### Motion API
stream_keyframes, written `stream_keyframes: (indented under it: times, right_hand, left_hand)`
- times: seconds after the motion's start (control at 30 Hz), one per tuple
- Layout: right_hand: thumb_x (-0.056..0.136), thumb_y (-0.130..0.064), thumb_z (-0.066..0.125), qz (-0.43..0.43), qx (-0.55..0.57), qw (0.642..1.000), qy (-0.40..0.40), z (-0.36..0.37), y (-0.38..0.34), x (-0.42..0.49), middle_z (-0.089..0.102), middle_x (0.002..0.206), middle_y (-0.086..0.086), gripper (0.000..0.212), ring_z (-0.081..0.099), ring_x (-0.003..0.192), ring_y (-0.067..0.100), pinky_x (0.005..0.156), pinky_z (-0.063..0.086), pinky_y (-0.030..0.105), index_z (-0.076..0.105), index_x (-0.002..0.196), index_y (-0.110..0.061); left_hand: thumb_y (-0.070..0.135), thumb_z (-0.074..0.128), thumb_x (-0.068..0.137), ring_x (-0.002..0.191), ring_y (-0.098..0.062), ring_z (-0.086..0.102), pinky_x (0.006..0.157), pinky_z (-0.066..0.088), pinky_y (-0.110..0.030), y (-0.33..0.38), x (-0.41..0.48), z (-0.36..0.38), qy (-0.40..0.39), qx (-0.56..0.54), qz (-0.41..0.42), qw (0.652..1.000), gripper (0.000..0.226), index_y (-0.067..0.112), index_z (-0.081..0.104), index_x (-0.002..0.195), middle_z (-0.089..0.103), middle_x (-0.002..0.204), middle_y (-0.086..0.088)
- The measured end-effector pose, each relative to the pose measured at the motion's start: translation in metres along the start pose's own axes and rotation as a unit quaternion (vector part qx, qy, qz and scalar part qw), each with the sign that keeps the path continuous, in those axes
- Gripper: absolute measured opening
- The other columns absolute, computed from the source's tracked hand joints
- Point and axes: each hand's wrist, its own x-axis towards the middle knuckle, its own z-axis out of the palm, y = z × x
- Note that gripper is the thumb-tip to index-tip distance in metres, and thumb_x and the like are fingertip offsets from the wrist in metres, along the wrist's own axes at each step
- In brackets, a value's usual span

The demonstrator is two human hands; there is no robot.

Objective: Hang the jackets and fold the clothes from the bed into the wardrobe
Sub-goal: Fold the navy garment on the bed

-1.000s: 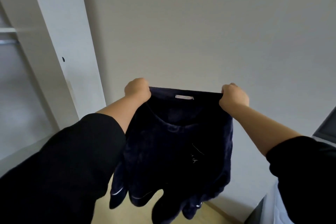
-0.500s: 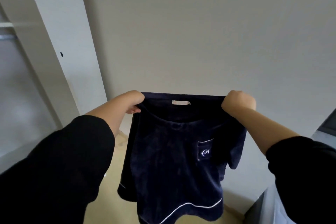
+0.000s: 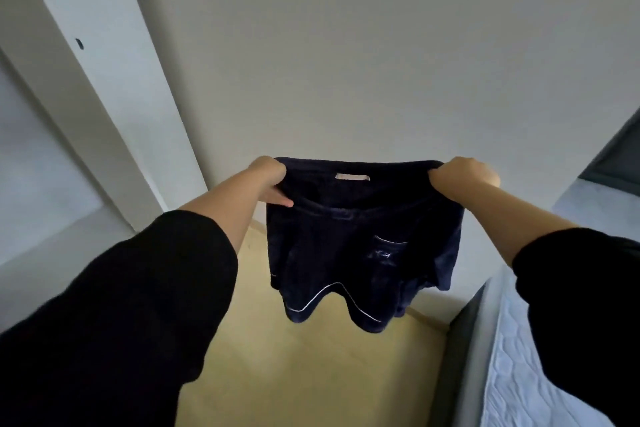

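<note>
A dark navy top with white piping, a chest pocket with a small white logo and a pale neck label hangs in the air in front of me. My left hand grips its left shoulder and my right hand grips its right shoulder, holding it spread between them. Its hem is swung up and rippled above the floor. The white wardrobe stands at the left, its open side panel slanting across the view.
A plain pale wall fills the view ahead. Yellowish floor lies below the top. The bed's white quilted mattress and dark frame sit at the lower right. A dark window edge shows at the right.
The top unfolded from a bunched bundle and hung full length, then its hem swung upward and rippled. Both hands kept their grip on the shoulders and stayed at about the same height.
</note>
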Motion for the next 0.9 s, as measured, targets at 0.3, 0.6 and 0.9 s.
stream_keyframes:
  times: [0.3,0.6,0.9]
  right_hand:
    - [0.086,-0.044,0.042,0.022,-0.060,0.995,0.080,0.021,-0.008,-0.136,0.058,0.083,0.006,0.041,0.055,0.078,0.028,0.063,0.038,0.029,0.063,0.102,-0.012]
    - [0.090,-0.018,0.035,0.215,0.345,0.913,0.016,0.037,0.014,-0.255,0.068,0.061,0.021,0.037,0.067,0.051,0.030,0.056,0.057,0.034,0.058,0.090,0.010]
    - [0.093,-0.014,0.035,0.316,0.568,0.750,0.123,0.039,0.068,-0.336,0.052,0.106,0.011,0.037,0.055,0.107,0.032,0.096,0.043,0.040,0.045,0.129,-0.009]
  left_hand:
    - [0.013,0.033,0.101,0.071,-0.039,0.070,0.059,0.060,-0.040,-0.051,-0.068,-0.032,-0.024,-0.199,-0.062,0.978,0.033,0.001,0.049,0.126,0.066,0.086,-0.029]
    - [0.020,0.033,0.099,0.075,-0.030,0.070,0.051,0.056,-0.036,-0.109,-0.132,-0.010,-0.025,-0.223,0.003,0.974,0.050,0.020,0.020,0.147,0.061,0.095,-0.017]
    - [0.021,0.037,0.098,0.115,-0.034,0.055,0.099,0.045,-0.049,-0.137,-0.207,0.055,0.028,-0.184,0.070,0.980,0.055,0.020,0.017,0.149,0.046,0.137,-0.014]
